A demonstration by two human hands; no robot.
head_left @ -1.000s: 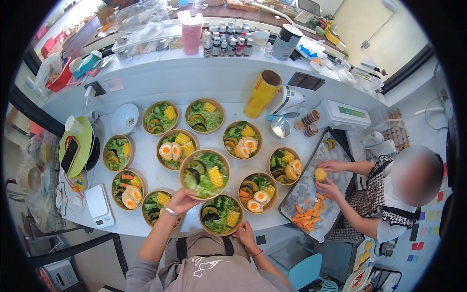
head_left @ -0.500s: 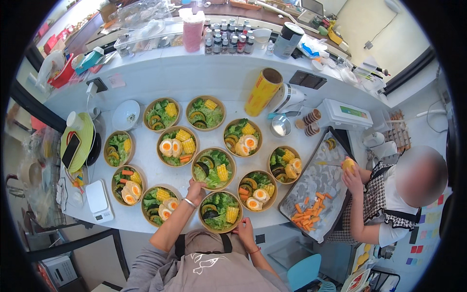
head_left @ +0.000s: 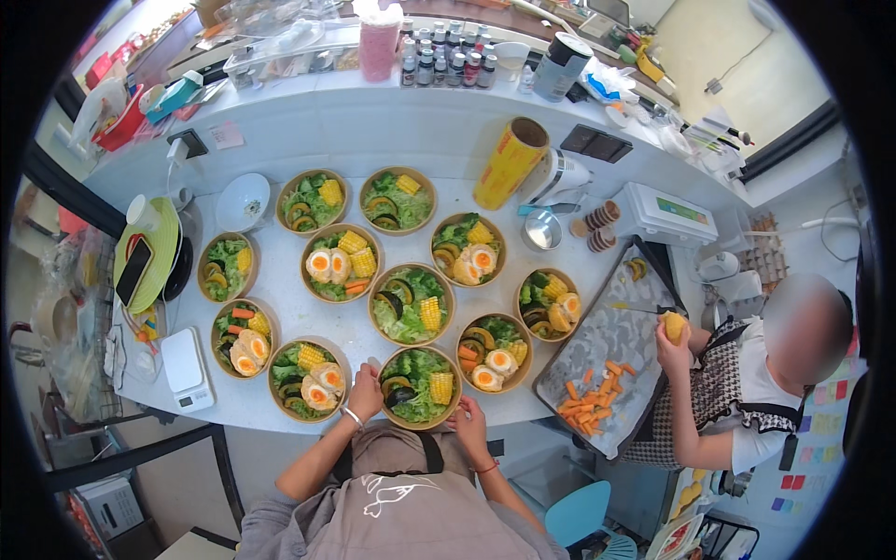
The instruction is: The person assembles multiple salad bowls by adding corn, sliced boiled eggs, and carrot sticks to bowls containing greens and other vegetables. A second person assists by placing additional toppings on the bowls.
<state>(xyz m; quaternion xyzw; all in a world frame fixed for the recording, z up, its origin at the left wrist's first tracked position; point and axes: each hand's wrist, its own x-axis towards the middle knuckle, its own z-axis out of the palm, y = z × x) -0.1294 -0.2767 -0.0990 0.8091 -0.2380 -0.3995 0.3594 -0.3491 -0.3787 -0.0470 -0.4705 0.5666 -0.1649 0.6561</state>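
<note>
Nearest me at the table edge is a round brown paper bowl of salad [head_left: 417,417], holding leaves, corn and dark-skinned squash slices. My left hand [head_left: 364,392] is close by its left side, fingers loosely bent and no object showing in them. On the other side, the fingers of my right hand [head_left: 469,425] are at the bowl's rim. A similar salad bowl [head_left: 411,305] stands just beyond, with broccoli, squash and corn. To the left of my left hand is a bowl with halved eggs [head_left: 322,385]; another egg bowl [head_left: 488,375] lies right of the front one.
Several more filled bowls [head_left: 341,264] cover the table. A lined baking tray [head_left: 597,327] with carrot pieces [head_left: 590,406] lies right, where a co-worker [head_left: 709,392] holds a yellow piece of food and a knife. A kitchen scale [head_left: 187,369] and yellow roll [head_left: 511,163] stand around.
My left hand has left the middle bowl's rim and come back toward me, beside the front bowl. My right hand has shifted slightly up along the front bowl's rim.
</note>
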